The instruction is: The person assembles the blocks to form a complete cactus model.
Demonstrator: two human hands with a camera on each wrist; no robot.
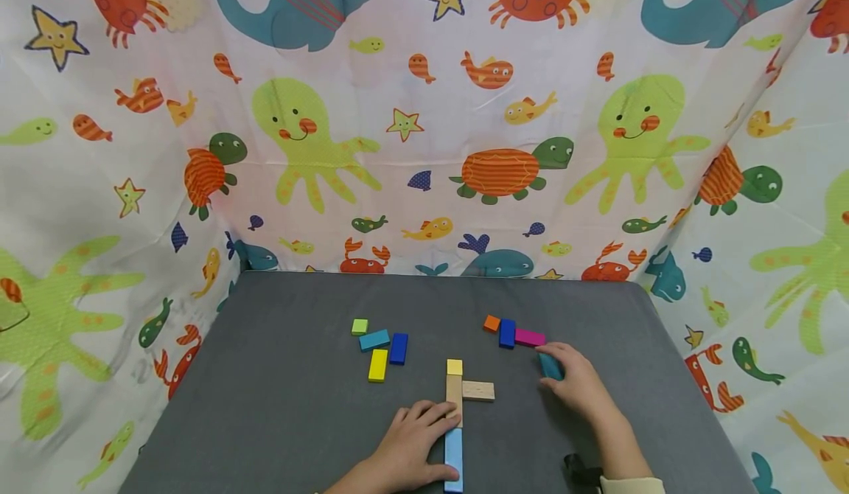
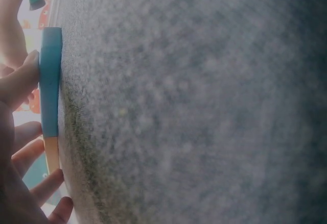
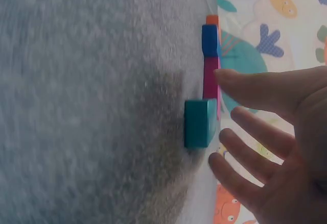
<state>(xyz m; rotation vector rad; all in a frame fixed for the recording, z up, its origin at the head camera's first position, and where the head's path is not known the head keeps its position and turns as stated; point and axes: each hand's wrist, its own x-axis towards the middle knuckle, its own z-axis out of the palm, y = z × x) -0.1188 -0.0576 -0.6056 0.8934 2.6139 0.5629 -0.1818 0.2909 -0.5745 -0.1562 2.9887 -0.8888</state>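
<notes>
My left hand point(image 1: 413, 446) lies along the left side of a row of blocks, fingers spread. Its thumb touches the long light blue block point(image 1: 454, 450) and its fingertips reach the plain wooden block point(image 1: 454, 389) beyond. A small yellow cube point(image 1: 454, 366) tops that row, and another wooden block point(image 1: 478, 391) juts out to its right. Over on the right, my right hand point(image 1: 579, 380) arches round a teal block point(image 3: 199, 123). In the right wrist view, the thumb point(image 3: 245, 87) and fingers stand apart on either side of it, with a gap at the thumb.
Behind the teal block sit a magenta block point(image 1: 530, 338), a blue block point(image 1: 507, 334) and an orange cube point(image 1: 491, 323). Left of centre are green point(image 1: 360, 326), turquoise point(image 1: 374, 341), dark blue point(image 1: 399, 349) and yellow point(image 1: 377, 366) blocks. A printed sea-animal curtain point(image 1: 424, 184) hangs behind the grey table point(image 1: 278, 405).
</notes>
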